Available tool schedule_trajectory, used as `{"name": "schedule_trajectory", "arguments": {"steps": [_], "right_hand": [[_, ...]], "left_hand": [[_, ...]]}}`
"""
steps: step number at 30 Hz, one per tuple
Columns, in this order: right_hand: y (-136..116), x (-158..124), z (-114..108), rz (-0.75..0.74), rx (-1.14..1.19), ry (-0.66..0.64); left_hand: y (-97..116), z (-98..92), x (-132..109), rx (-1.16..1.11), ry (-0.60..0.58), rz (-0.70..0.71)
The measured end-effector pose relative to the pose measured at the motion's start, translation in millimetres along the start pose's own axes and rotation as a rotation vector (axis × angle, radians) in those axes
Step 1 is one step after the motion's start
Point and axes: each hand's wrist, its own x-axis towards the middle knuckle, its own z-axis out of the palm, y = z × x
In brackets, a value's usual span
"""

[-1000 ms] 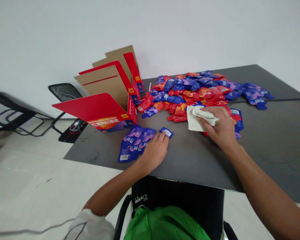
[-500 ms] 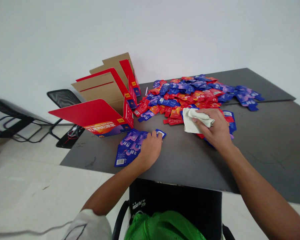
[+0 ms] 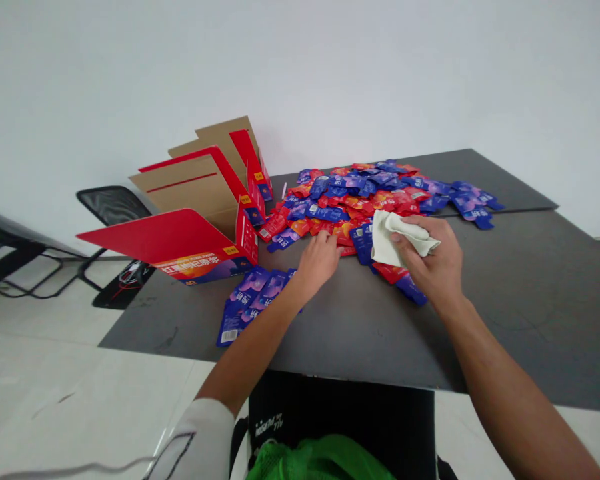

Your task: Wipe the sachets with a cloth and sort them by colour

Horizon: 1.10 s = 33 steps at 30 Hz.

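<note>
My right hand [image 3: 437,260] is closed around a folded white cloth [image 3: 386,241], held over the near right side of the pile. Below the cloth, blue and red pouches [image 3: 411,289] stick out, partly covered by the hand. My left hand [image 3: 320,261] is at the front edge of the heap of red and blue pouches [image 3: 353,193], its fingers slightly apart and nothing visible in them. Beneath and beside my left forearm, several blue pouches [image 3: 247,293] lie laid out flat on the table, partly hidden.
Open red cardboard boxes [image 3: 205,257] stand in a row on the left of the dark grey table [image 3: 360,340]. A pale pen-like stick [image 3: 285,191] is behind the heap. Black chairs [image 3: 111,205] are beyond the left edge; a white wall is behind.
My left hand has left the blue pouches laid out near the box and moved right and forward to the heap. The right hand still holds the cloth. The camera view has shifted slightly.
</note>
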Motion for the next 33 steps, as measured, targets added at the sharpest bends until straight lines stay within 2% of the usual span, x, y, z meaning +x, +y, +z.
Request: {"name": "schedule_trajectory", "arguments": {"steps": [4,7,12,16,21,28,33], "right_hand": [[6,3,-6,0.069,-0.028,0.081],[9,5,-9,0.088,-0.049,0.111],[9,7,-12,0.104,-0.029,0.131],[7,8,-12,0.107,-0.031,0.119],[8,8,-12,0.095,-0.022,0.115],[10,8,-12,0.089,-0.032,0.106],[11,7,-13,0.093,-0.044,0.101]], "left_hand": [[-24,18.4,39,-0.008,0.014,-0.036],[-40,24.8,61,-0.006,0.027,-0.031],[-59,26.0,97,0.032,0.028,0.010],[-70,20.0,120,0.090,-0.029,0.041],[-76,11.5,130,0.176,-0.108,0.092],[-67,19.4,126,0.245,-0.038,0.110],[-70,23.3,125,0.240,-0.011,0.115]]}}
